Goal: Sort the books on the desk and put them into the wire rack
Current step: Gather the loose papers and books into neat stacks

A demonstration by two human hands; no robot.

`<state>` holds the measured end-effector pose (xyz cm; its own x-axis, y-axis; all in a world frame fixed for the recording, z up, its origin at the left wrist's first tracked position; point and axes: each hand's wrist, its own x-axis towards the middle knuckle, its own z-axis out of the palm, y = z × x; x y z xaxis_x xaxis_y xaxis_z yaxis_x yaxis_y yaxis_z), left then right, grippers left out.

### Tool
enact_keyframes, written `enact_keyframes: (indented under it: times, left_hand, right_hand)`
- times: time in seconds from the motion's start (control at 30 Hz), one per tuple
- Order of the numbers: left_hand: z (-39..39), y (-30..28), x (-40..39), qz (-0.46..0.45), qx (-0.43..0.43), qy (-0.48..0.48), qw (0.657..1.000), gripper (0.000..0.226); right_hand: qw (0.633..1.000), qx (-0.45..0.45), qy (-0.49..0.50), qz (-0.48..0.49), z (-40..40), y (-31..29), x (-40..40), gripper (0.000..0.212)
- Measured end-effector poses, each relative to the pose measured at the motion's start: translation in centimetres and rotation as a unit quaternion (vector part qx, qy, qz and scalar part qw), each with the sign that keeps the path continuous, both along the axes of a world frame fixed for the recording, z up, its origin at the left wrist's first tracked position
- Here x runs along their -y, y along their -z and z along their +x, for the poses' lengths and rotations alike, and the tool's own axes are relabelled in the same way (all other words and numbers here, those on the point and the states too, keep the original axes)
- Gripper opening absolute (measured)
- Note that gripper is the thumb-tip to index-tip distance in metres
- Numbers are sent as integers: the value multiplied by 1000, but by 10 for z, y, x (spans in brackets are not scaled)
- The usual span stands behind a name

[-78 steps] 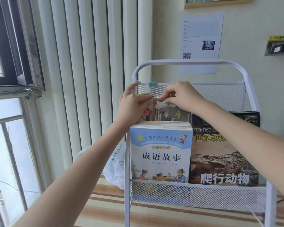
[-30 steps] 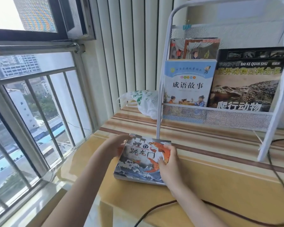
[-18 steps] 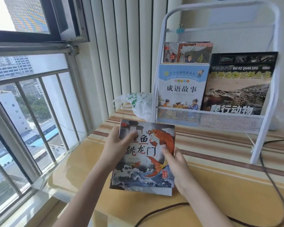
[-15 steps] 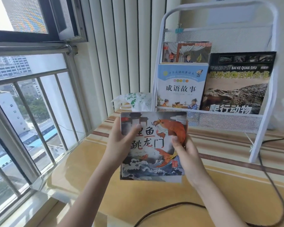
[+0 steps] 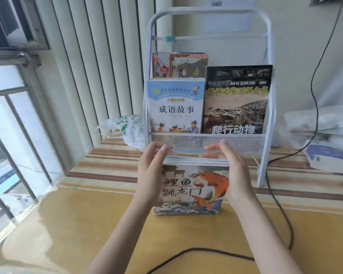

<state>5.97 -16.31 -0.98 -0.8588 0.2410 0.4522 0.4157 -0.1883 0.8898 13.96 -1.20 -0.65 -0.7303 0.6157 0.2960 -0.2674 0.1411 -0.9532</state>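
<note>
A: How far along is the sorting?

B: The wire rack [image 5: 209, 10] already holds a blue storybook [image 5: 175, 106], a reptile book [image 5: 236, 99] and a picture book [image 5: 179, 65] behind. I judge this stack is what remains.

A: Where is it?

B: The carp book stack [image 5: 192, 189] stands upright on the worktop [image 5: 87, 224], just before the rack.

A: And the grip?

B: The left hand [image 5: 150, 175] and right hand [image 5: 235, 175] press its sides with straight fingers, squaring it, neither clenched.

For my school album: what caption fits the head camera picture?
Two hands stand a carp book stack upright before the white wire rack.
</note>
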Motion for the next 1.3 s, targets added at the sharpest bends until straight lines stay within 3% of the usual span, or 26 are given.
enact_keyframes:
  times: [0.13, 0.27, 0.4, 0.47, 0.63, 0.77, 0.87, 0.93, 0.97, 1.07, 1.1, 1.2, 1.3]
  left_hand:
    - [-5, 6, -9, 13, 54, -52, 997, 33]
    - [-7, 9, -13, 12, 79, -55, 995, 62]
    - [-1, 3, -18, 47, 79, -87, 992, 25]
    - [5, -3, -24, 68, 53, -79, 993, 24]
    - [3, 10, -35, 51, 39, -57, 996, 25]
    - [-5, 12, -30, -8, 32, -41, 999, 23]
    - [-3, 7, -28, -7, 33, -20, 999, 19]
    - [-4, 9, -31, -2, 65, -19, 998, 21]
    - [-3, 11, -32, 0, 87, -17, 996, 29]
    - [2, 16, -32, -3, 106, -7, 994, 84]
    - [2, 19, -31, -7, 96, -2, 995, 91]
    - [-1, 22, -29, -21, 39, 16, 999, 46]
    - [-3, 22, -30, -33, 14, 10, 999, 25]
  right_hand:
    - [986, -93, 138, -16, -19, 7, 15, 36]
    - [982, -57, 172, -60, -23, 23, 22, 44]
    - [972, -68, 221, -46, -23, 11, 24, 36]
    - [964, -97, 245, -47, -18, 6, 21, 30]
    - [968, -77, 238, -9, -8, 2, 9, 26]
    - [976, -42, 214, -9, -13, -2, 5, 39]
    - [978, -21, 207, -25, -16, -1, -2, 18]
    - [978, -13, 206, -21, -17, 1, -4, 17]
    - [978, -8, 206, -15, -17, 2, -4, 18]
    - [978, -13, 200, -56, -14, 3, 1, 35]
    - [977, -15, 197, -77, -14, 2, 1, 41]
    - [973, -13, 211, -95, -13, -2, 5, 42]
    - [974, -39, 217, -49, -16, 3, 3, 48]
